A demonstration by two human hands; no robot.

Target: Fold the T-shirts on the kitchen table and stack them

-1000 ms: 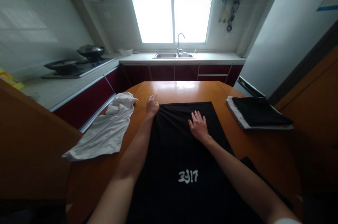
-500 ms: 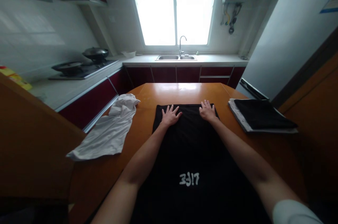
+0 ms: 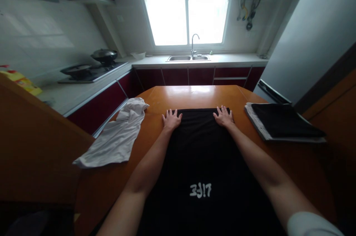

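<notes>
A black T-shirt [image 3: 200, 154] with white lettering lies spread flat on the orange wooden table [image 3: 194, 95], its far edge near the table's middle. My left hand [image 3: 171, 119] rests flat with fingers spread on the shirt's far left corner. My right hand [image 3: 224, 116] lies flat, fingers apart, on the far right corner. Both palms press on the cloth and hold nothing.
A crumpled white garment [image 3: 116, 136] lies on the table's left side. Folded clothes, black on top of white [image 3: 282, 125], are stacked at the right. Behind are a counter with a sink [image 3: 187, 57], a stove with pans [image 3: 89, 67] and a refrigerator [image 3: 306, 39].
Both hands have slid outward to the shirt's far corners: the left from nearer the middle to the left corner, the right slightly further right. The far edge now lies flat and straight.
</notes>
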